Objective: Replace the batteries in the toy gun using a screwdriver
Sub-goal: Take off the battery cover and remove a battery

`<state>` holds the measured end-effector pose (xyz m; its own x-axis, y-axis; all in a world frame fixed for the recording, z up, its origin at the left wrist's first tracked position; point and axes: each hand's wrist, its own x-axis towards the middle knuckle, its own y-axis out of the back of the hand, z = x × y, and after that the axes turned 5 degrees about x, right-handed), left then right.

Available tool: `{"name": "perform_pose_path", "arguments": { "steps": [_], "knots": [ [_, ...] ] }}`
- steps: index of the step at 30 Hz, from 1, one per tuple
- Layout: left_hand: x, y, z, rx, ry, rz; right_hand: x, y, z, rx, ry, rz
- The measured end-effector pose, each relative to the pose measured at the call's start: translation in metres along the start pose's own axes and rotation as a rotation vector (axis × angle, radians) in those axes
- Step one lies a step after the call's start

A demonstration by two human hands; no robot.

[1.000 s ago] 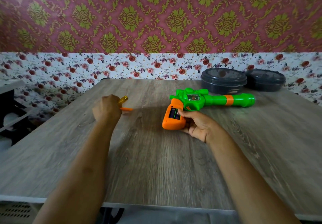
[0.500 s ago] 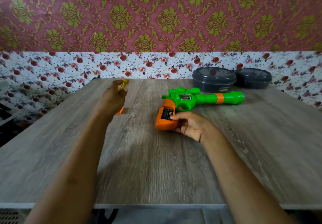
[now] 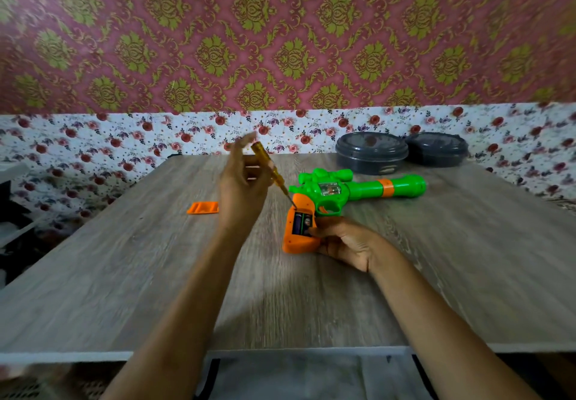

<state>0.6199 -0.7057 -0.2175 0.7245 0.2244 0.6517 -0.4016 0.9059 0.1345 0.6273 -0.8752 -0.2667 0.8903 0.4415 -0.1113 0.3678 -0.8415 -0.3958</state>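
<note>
Yellow screwdriver (image 3: 267,171) at toy gun (image 3: 336,192)

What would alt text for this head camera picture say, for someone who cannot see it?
A person's left hand aims a yellow-handled screwdriver at the open battery compartment in the orange grip of a green toy gun, steadied on a wooden table by the right hand. An orange battery cover lies to the left; two dark lidded containers sit behind.
</note>
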Motion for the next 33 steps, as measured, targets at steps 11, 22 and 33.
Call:
{"name": "perform_pose_path", "arguments": {
  "steps": [11,22,33],
  "knots": [
    [-0.023,-0.01,-0.008,0.215,-0.359,0.037,0.011,0.009,0.001,-0.025,-0.038,-0.07],
    [-0.02,-0.006,-0.007,0.216,-0.382,0.038,0.01,0.008,0.0,-0.056,-0.017,-0.101],
    [-0.023,-0.007,-0.006,0.237,-0.44,-0.029,0.009,0.008,0.0,-0.078,-0.01,-0.105]
  ]
}}
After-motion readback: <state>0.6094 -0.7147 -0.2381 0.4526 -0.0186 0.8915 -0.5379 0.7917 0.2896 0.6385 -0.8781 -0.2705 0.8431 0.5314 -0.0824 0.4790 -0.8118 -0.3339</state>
